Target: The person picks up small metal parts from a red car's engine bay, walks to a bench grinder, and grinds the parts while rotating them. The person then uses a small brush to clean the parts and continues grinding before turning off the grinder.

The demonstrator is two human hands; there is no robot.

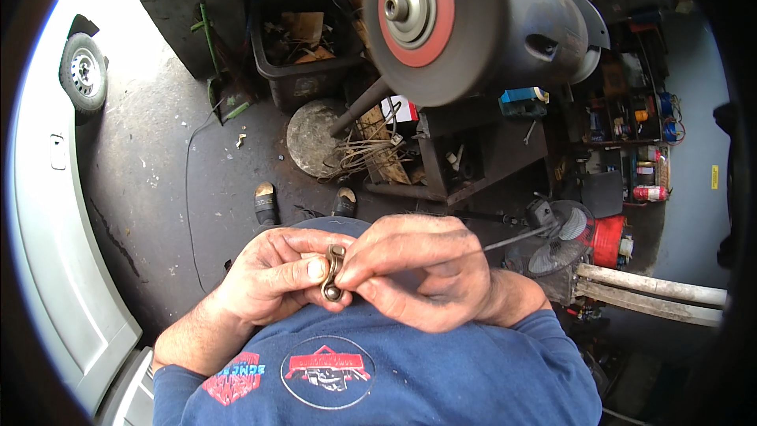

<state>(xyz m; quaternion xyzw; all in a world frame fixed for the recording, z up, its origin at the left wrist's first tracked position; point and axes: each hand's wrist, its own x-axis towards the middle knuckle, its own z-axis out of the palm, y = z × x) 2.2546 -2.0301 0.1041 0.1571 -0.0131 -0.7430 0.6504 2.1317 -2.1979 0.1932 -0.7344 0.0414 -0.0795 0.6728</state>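
A small brass-coloured metal fitting [334, 272], curved and with a rounded knob at its lower end, is held upright in front of my chest. My left hand [272, 276] grips it from the left, the thumb pressed on its side and the fingers behind. From the right, my right hand [430, 268] pinches the fitting's edge between thumb and fingertips. Both hands meet at the piece, so part of it is covered. Beside the right wrist shows a thin grey rod [516, 238]; whether that hand touches it I cannot tell.
Ahead stands a bench grinder [536, 20] with a large dark wheel [481, 39], on a pedestal with a round base [311, 138]. Behind it sits a black bin [303, 79] of scraps. A fan [560, 241] and cluttered shelves [623, 122] are at right, a white vehicle [59, 244] at left.
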